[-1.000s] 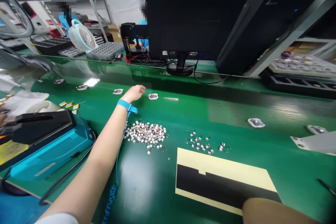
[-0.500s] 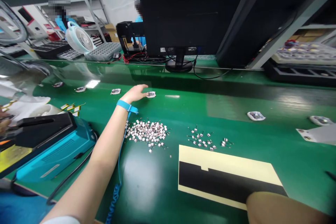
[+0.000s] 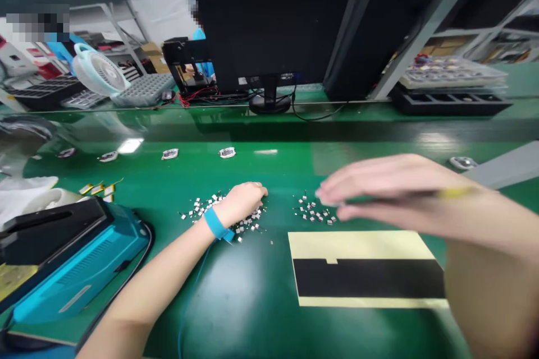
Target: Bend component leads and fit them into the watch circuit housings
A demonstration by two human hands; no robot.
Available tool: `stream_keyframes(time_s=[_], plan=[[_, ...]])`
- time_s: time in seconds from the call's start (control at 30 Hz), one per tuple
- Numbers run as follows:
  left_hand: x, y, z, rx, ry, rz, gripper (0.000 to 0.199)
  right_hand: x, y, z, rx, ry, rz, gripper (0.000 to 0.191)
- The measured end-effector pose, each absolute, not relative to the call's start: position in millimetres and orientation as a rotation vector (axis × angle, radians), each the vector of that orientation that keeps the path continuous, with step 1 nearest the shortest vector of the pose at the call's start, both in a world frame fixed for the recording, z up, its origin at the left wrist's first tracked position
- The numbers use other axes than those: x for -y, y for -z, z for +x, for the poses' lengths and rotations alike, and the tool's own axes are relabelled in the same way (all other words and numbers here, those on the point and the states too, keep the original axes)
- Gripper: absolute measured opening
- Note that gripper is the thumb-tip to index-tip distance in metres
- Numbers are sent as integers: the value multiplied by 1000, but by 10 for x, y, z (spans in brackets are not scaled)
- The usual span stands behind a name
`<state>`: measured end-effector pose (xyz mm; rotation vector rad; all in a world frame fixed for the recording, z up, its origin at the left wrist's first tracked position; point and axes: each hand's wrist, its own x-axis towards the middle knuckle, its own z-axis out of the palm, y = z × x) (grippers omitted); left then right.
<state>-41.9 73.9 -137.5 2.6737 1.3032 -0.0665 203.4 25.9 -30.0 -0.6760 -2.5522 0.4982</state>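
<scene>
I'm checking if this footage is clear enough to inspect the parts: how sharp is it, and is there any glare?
In the head view, the right hand is motion-blurred, while the left hand looks sharper; the small components are too tiny to show detail; bright glare and a paler sheen lie on the green bench.

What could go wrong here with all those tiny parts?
The left hand sits right on the pile of tiny metal parts, so it might scatter or bend some. The right hand, blurred just above the smaller cluster, could perhaps brush those onto the black-and-cream sheet nearby.
</scene>
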Motion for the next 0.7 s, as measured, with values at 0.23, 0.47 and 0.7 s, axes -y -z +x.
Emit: stream_keyframes(time_s=[0.23, 0.47, 0.7], plan=[[-783, 1417, -393, -1274, -1, 2590, 24, -108, 934, 2199, 2738, -695, -1348, 17], [-712, 1247, -364, -1169, -442, 2273, 18, 95, 1427, 2079, 2734, -958, -1307, 13], [-448, 1230, -144, -970, -761, 1446, 15, 111, 1594, 1690, 2558, -955, -1422, 14]])
